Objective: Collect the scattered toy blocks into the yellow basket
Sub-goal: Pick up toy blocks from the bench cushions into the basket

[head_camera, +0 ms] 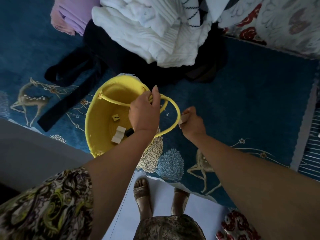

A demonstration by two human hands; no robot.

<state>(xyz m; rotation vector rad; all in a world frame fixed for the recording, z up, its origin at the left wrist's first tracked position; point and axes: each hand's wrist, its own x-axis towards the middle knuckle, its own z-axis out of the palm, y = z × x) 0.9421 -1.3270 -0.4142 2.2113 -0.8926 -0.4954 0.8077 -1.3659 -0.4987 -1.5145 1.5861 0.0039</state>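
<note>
Yellow basket handles gripped by left hand; right hand clutches wooden block, mostly hidden.

The left forearm hid the near wall of the yellow basket and half a black block. The right grip covered most of a pale block. The clothes pile ran off the top edge; the mark on the yellow block was too small to read.

Both bare arms reach forward; the left hand grips basket handles, and the right hand pinches a wooden block.
</note>
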